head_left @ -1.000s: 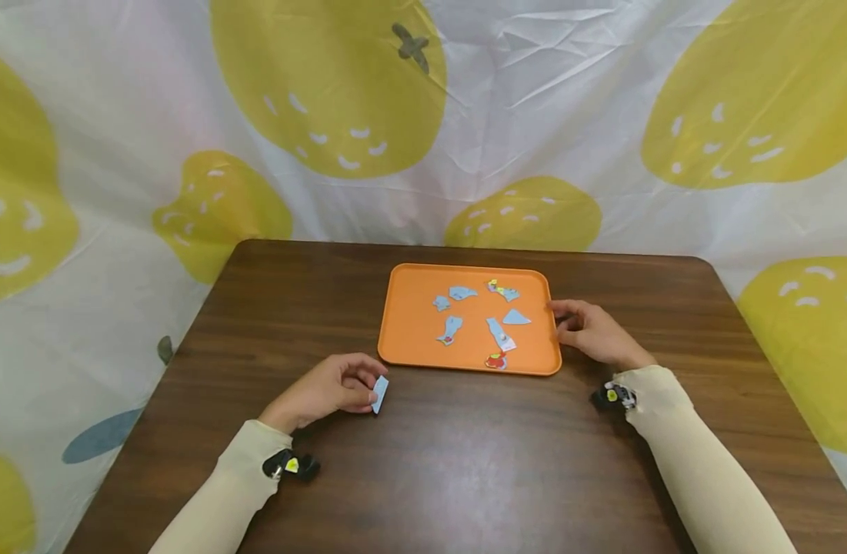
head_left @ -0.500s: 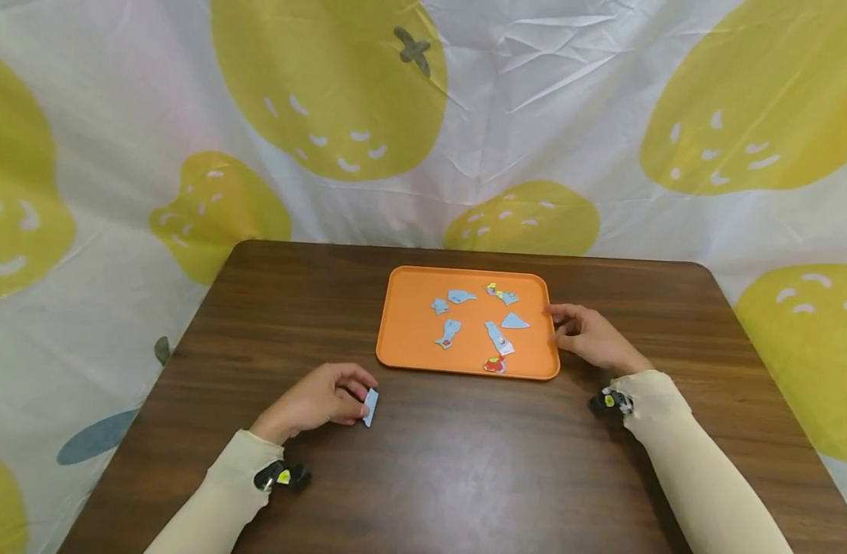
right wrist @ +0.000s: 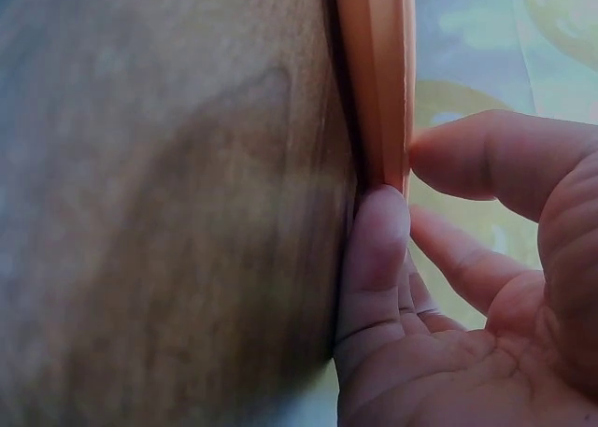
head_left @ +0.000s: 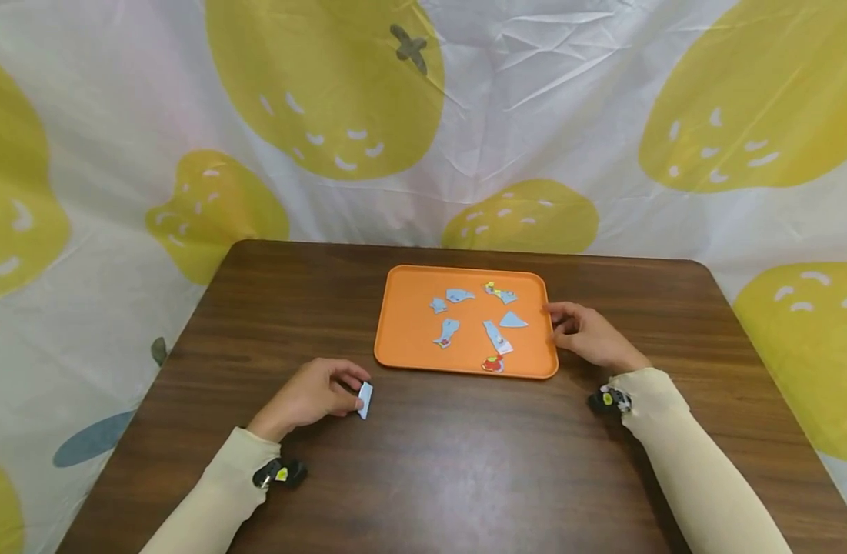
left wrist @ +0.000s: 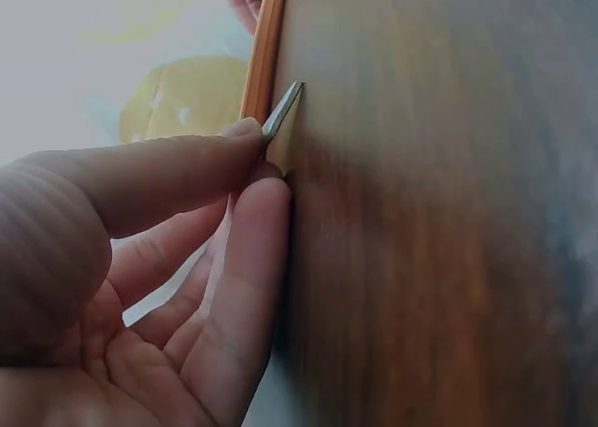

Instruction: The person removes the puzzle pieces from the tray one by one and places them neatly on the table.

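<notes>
Between thumb and fingertips my left hand (head_left: 314, 396) pinches a flat light-blue puzzle piece (head_left: 365, 400), tilted above the table in front of the tray's left corner. In the left wrist view the piece (left wrist: 283, 114) appears edge-on past the thumb. An orange tray (head_left: 405, 331) lies flat toward the back of the table. On it are several irregular light-blue pieces (head_left: 446, 331), some printed with red or yellow pictures. My right hand (head_left: 589, 332) holds the tray's right edge. In the right wrist view, thumb and index finger touch the tray's rim (right wrist: 378, 81).
A dark brown wooden table (head_left: 451, 469) spreads out around the tray. Behind its far edge hangs a white cloth (head_left: 506, 92) with yellow fruit shapes. Each sleeve cuff carries a small black wrist camera (head_left: 279, 472).
My left hand has drawn a little left and away from the tray's corner with the piece in its pinch. The right hand keeps its place at the tray's edge.
</notes>
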The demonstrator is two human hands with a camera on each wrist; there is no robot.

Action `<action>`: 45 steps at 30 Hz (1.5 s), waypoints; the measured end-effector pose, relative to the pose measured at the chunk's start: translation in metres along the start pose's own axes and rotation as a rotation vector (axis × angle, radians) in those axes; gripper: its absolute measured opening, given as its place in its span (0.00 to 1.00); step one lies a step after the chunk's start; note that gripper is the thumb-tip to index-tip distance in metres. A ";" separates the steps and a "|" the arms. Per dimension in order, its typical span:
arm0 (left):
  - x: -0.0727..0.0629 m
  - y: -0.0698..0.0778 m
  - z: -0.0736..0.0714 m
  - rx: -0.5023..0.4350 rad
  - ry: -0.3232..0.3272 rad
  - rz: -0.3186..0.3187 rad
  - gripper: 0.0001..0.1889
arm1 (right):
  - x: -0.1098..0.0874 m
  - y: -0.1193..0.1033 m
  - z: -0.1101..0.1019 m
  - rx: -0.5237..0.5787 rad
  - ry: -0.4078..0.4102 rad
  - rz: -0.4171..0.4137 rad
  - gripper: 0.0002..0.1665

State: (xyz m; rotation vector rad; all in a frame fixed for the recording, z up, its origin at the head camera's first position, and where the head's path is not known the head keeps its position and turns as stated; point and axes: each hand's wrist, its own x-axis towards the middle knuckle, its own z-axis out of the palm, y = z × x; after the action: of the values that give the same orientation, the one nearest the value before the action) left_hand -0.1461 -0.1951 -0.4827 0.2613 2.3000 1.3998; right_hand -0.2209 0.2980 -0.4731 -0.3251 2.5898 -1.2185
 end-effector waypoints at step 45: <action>0.089 0.047 -0.022 0.012 0.000 0.285 0.26 | 0.007 0.003 -0.003 0.038 -0.021 0.002 0.37</action>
State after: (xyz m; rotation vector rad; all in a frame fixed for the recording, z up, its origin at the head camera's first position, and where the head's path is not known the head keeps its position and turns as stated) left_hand -0.2379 -0.1574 -0.4557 0.6135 2.3408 1.5173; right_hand -0.2286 0.3000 -0.4745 -0.3262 2.5448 -1.2554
